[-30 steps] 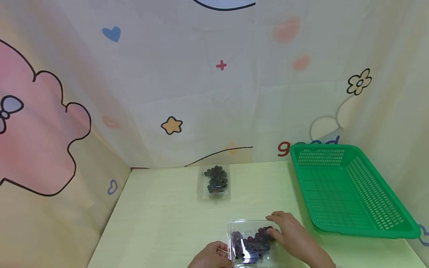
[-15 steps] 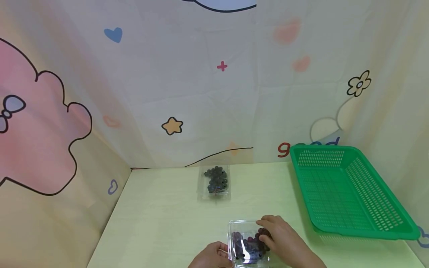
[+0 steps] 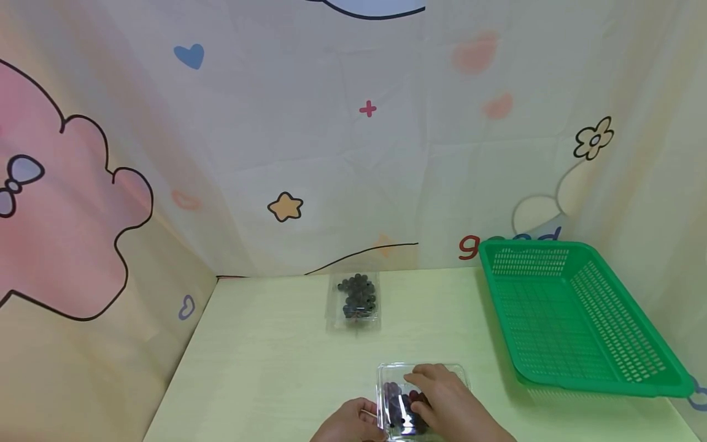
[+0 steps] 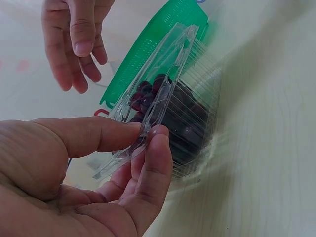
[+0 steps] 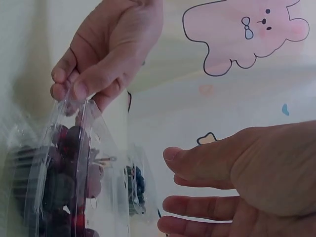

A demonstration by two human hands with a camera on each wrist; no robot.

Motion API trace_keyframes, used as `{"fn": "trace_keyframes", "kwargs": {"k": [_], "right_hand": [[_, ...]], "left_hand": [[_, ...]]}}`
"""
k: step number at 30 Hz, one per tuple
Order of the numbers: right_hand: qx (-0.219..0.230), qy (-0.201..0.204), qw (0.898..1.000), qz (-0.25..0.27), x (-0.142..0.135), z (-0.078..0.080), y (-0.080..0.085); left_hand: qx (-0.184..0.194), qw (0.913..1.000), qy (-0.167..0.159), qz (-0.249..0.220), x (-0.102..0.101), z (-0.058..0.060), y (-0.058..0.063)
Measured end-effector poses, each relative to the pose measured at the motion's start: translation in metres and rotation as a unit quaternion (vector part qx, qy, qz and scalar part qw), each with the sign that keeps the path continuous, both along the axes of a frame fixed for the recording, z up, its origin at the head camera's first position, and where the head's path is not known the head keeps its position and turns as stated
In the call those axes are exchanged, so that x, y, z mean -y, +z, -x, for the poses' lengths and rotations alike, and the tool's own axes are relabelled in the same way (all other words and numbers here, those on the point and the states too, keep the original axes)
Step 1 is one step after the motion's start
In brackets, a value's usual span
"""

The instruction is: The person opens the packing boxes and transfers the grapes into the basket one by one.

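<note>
A clear plastic clamshell box [image 3: 393, 371] with dark red grapes [image 3: 393, 399] in it lies at the table's near side in the head view. My left hand [image 3: 353, 420] pinches the box's left edge between thumb and fingertips, plain in the left wrist view, where grapes [image 4: 185, 118] show through the plastic. Over the box hovers my right hand [image 3: 450, 399], hiding part of the grapes. Its fingers are spread and hold nothing; the right wrist view shows that hand [image 5: 237, 173] apart from the box [image 5: 74, 163].
A second clear box of dark grapes [image 3: 359, 298] stands at the back of the table [image 3: 265, 356]. To the right is a green plastic basket [image 3: 552, 319]. A printed curtain [image 3: 331, 153] hangs behind the table and along its sides.
My right hand has moved left across the box, from its right end to above the grapes. The left hand keeps its pinch, and the box stays in place.
</note>
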State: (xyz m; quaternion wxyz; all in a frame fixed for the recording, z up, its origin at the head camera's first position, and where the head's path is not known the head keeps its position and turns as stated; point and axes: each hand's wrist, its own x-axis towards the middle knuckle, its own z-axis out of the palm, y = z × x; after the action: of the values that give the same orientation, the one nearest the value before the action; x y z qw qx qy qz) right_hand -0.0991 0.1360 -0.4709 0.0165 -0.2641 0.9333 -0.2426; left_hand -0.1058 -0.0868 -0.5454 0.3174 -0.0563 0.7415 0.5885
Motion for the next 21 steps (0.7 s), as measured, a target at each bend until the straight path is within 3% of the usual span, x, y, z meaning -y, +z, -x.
{"fn": "trace_keyframes", "kwargs": {"k": [3,13,21], "right_hand": [[-0.026,0.019,0.999,-0.006,0.002,-0.003,-0.003],[-0.028,0.034,0.999,-0.014,0.015,-0.005,-0.008],[-0.081,0.067,0.993,-0.044,0.023,-0.006,-0.014]], "left_hand": [[-0.001,1.0,-0.003,-0.004,0.0,0.0,0.0],[-0.013,0.9999,-0.01,-0.003,0.0,0.0,0.001],[-0.022,0.9996,-0.017,-0.007,0.0,0.0,0.0]]}}
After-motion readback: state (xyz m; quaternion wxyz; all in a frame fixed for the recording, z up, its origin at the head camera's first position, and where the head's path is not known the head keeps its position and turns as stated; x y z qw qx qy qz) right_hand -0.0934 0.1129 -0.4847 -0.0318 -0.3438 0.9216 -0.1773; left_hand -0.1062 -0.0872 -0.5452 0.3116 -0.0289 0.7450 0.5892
